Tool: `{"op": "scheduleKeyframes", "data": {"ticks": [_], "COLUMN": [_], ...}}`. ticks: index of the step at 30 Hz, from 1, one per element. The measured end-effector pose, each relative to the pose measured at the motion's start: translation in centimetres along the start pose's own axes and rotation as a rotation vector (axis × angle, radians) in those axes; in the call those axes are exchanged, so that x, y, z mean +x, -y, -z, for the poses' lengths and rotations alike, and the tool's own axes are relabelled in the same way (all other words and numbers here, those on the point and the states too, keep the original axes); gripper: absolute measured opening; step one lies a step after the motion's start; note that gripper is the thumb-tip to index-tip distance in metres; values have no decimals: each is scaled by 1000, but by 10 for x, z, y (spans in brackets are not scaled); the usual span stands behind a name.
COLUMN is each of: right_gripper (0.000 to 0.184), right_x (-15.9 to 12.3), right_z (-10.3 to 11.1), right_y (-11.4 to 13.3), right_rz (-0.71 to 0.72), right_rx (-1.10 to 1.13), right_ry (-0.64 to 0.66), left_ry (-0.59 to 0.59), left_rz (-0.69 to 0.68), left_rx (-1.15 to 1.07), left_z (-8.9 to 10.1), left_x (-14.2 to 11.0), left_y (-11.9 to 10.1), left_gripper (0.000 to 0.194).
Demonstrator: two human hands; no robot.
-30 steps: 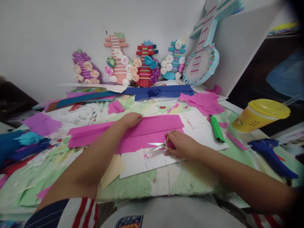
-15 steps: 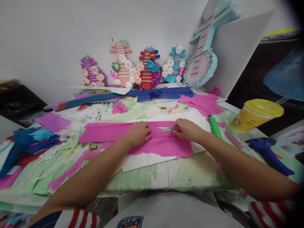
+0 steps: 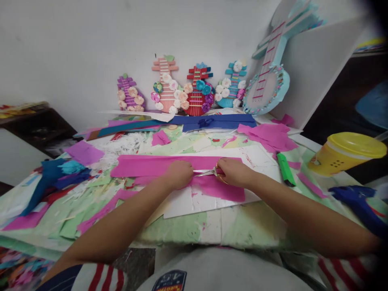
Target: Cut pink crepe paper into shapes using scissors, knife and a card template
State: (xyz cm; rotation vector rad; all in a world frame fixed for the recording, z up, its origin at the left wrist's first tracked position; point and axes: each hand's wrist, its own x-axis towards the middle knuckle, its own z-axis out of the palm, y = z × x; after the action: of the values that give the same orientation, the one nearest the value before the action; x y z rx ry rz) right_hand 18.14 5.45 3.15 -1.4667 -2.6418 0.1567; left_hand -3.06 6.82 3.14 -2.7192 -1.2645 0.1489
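Observation:
A wide strip of pink crepe paper (image 3: 145, 163) lies across a white board (image 3: 182, 207) in front of me. My right hand (image 3: 232, 171) grips a small pair of scissors (image 3: 209, 173) by its gold-coloured handles. The blades are parted and point left, towards my left hand. Closed around the paper's lower part, my left hand (image 3: 181, 174) sits right by the blade tips. The paper's lower flap (image 3: 222, 190) hangs bunched between the two hands and runs under the right wrist. My left fingertips are partly hidden.
At the right are a green cutter (image 3: 285, 169), a yellow lidded cup (image 3: 345, 153) and a blue glue gun (image 3: 359, 202). Pink scraps (image 3: 269, 136) and white string (image 3: 125, 147) lie farther back. Flower-decorated paper instruments (image 3: 197, 91) lean on the wall. Coloured paper pieces (image 3: 60, 178) cover the left side.
My left hand has gone from lying flat on the paper to gripping it, lifting the lower flap. The scissors have shifted left and down, with blades opened wider. The view has swung slightly left.

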Motion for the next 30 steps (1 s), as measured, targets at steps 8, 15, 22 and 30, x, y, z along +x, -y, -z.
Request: {"op": "scheduleKeyframes", "data": {"ticks": [8, 15, 22, 30], "right_gripper": [3, 3, 5, 3], "right_x": [-2, -12, -27, -49], "right_z": [13, 45, 21, 5], "right_y": [-7, -43, -39, -3], "right_rz": [-7, -50, -67, -46], "right_rx": [6, 117, 120, 99], "right_ry": [-44, 79, 108, 88], "left_ry": [-20, 43, 68, 58], "left_rz": [-12, 10, 11, -78], "left_rx": [-64, -227, -275, -246], "left_z": [20, 19, 7, 7], "left_x": [3, -4, -24, -26], "left_y": [-14, -6, 1, -3], "left_gripper": [22, 29, 32, 24]}}
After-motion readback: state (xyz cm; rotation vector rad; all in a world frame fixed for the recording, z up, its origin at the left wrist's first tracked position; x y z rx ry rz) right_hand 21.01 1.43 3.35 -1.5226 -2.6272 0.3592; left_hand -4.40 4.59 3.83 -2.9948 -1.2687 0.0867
